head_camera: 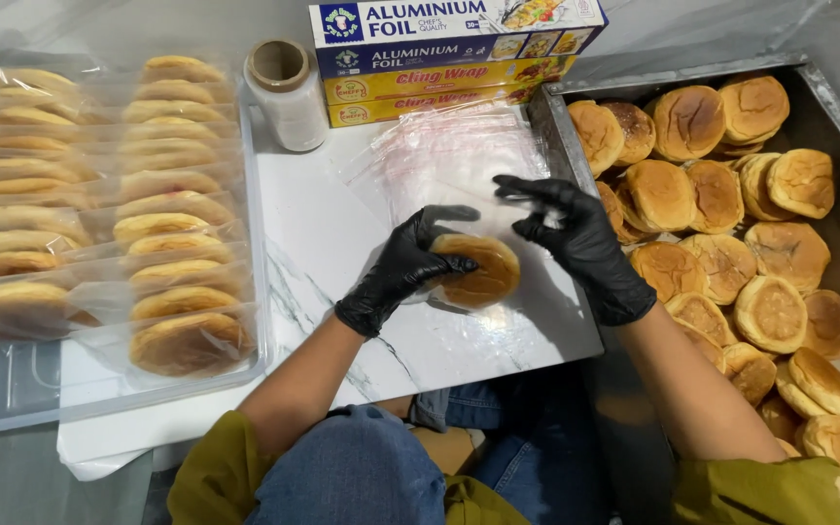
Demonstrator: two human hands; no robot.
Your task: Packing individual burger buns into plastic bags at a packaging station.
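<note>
My left hand [402, 267], in a black glove, grips a round bun [478, 269] from its left side, fingers curled over the top. My right hand [576, 238] is half open; thumb and fingers pinch the edge of a thin clear bag [459, 185], and I cannot tell if the bun is already inside it. The bun is near the middle of the white marble board [342, 243], a little toward its right edge.

At the board's far edge I see a stack of clear bags [444, 141], a roll of plastic film [287, 92] and long boxes of foil and wrap [449, 53].

On the left, a clear tray [12, 389] carries two rows of buns already in bags [172, 209], so I judge a good part is done. On the right, the metal bin [556, 126] holds many bare buns [721, 262], so much is left.
</note>
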